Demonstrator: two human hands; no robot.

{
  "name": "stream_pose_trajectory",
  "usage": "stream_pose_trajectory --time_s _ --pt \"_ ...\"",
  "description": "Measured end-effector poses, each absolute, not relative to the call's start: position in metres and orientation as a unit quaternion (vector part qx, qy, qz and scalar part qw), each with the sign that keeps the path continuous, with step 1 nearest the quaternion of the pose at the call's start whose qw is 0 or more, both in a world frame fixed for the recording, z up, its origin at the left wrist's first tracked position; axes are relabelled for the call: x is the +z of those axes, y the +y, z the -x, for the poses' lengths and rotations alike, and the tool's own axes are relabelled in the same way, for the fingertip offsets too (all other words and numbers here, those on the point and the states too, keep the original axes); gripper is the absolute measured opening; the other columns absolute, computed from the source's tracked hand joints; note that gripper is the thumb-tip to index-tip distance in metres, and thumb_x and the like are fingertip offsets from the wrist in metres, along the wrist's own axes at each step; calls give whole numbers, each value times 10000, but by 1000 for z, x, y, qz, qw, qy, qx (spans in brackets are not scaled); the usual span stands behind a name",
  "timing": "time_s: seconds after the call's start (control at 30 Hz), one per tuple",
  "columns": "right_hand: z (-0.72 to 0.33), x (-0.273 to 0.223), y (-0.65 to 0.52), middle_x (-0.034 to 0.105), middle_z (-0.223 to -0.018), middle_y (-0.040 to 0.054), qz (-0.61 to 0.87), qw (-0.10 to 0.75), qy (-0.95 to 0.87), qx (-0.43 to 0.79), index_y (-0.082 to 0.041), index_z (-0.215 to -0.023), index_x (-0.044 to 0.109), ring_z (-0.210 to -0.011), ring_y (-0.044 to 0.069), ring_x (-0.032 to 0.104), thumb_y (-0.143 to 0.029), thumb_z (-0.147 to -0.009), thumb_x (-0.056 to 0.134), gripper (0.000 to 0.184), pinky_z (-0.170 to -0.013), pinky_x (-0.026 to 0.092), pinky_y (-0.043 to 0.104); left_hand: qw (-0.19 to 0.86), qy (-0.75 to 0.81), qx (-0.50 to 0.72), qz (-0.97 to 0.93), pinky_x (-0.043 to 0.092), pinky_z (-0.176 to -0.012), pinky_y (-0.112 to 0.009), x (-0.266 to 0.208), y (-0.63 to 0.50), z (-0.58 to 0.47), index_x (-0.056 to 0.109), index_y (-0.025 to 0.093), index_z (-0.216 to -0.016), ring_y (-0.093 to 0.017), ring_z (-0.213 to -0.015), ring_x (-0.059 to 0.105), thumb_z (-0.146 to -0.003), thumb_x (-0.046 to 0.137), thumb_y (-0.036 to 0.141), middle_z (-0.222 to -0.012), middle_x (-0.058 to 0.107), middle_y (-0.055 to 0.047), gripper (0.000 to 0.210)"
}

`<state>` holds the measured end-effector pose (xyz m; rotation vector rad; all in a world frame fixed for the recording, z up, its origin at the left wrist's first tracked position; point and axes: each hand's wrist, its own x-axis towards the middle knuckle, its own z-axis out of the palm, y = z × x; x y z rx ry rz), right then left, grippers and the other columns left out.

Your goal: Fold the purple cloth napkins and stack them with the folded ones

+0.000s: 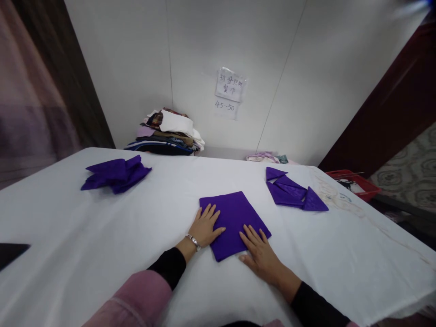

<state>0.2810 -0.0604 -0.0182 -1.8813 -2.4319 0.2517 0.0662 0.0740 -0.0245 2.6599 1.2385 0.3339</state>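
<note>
A purple cloth napkin, folded into a flat shape with several corners, lies on the white-covered table in front of me. My left hand rests flat on its left side, fingers spread, a watch or bracelet at the wrist. On the lower right edge of the same napkin lie the fingers of my right hand, stretched out and apart. The thumb of that hand is just off the cloth. Neither hand grasps anything.
A crumpled heap of purple cloth lies at the far left. Toward the right is a folded purple napkin with pointed corners. Behind the table stands a pile of clothes. A red basket is beyond the right edge; a dark flat object lies at left.
</note>
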Motion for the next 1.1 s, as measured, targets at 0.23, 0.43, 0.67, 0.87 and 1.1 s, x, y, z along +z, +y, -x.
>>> stream_pose_trajectory --time_s 0.23,0.43,0.67,0.87,1.1 --pt "-281 -18 -59 143 -1509 74 607 26 -790 84 -236 -1441 213 -1384 250 122 -576 -894 302 650 -1092 121 506 98 416 102 -898 133 -1098 -497 -26 75 -67 404 164 -1354 -284 -1364 211 -840 387 591 -1458 320 -120 669" --pt "-283 -9 -57 161 -1508 75 614 20 -780 119 -241 -1438 216 -1386 238 115 -565 -900 298 634 -1095 98 503 102 417 105 -897 130 -1094 -501 -27 75 -68 405 167 -1354 -286 -1363 213 -835 397 589 -1461 316 -119 669" --pt "-247 15 6 162 -1513 57 607 76 -785 101 -212 -1432 244 -1392 194 85 -555 -915 237 620 -1109 79 453 88 413 113 -900 141 -1091 -510 -30 74 -67 413 164 -1347 -290 -1359 225 -842 377 586 -1453 332 -127 660" --pt "-229 2 80 199 -1500 106 615 60 -779 104 -148 -1428 252 -1387 216 118 -557 -914 227 658 -1101 99 451 81 409 116 -902 151 -1090 -516 -33 74 -66 380 158 -1367 -295 -1359 223 -835 395 580 -1444 347 -131 679" --pt "-268 -23 105 205 -1501 81 669 42 -741 44 -152 -1430 242 -1385 214 126 -579 -909 188 677 -1100 86 442 89 413 120 -898 160 -1091 -508 -33 73 -68 410 172 -1352 -287 -1361 220 -842 387 567 -1458 323 -113 645"
